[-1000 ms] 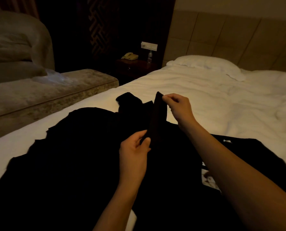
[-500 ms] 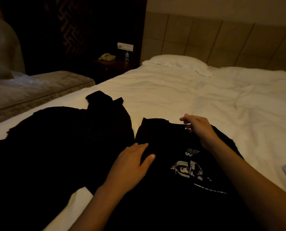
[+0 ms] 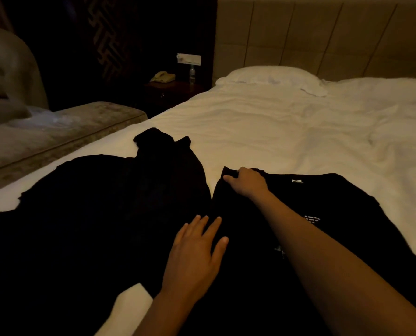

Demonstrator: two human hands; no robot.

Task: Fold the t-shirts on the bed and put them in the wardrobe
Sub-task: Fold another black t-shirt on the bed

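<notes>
A black t-shirt with a white print (image 3: 328,204) lies on the white bed (image 3: 287,132) in front of me, to the right. My right hand (image 3: 247,183) grips its upper left corner, fingers curled over the fabric edge. My left hand (image 3: 195,253) rests flat on the shirt's left side, fingers spread. A second black garment (image 3: 100,202) lies spread out on the left part of the bed, its collar pointing away from me. No wardrobe is in view.
A white pillow (image 3: 272,77) sits at the padded headboard (image 3: 323,37). A dark nightstand (image 3: 173,93) carries a telephone (image 3: 162,76) and a small bottle (image 3: 192,74). A grey upholstered chaise (image 3: 56,132) runs along the bed's left side.
The shirt that both hands held up a second ago now lies on the bed. My right hand has slid left to the upper left corner, and my left hand has flattened out.
</notes>
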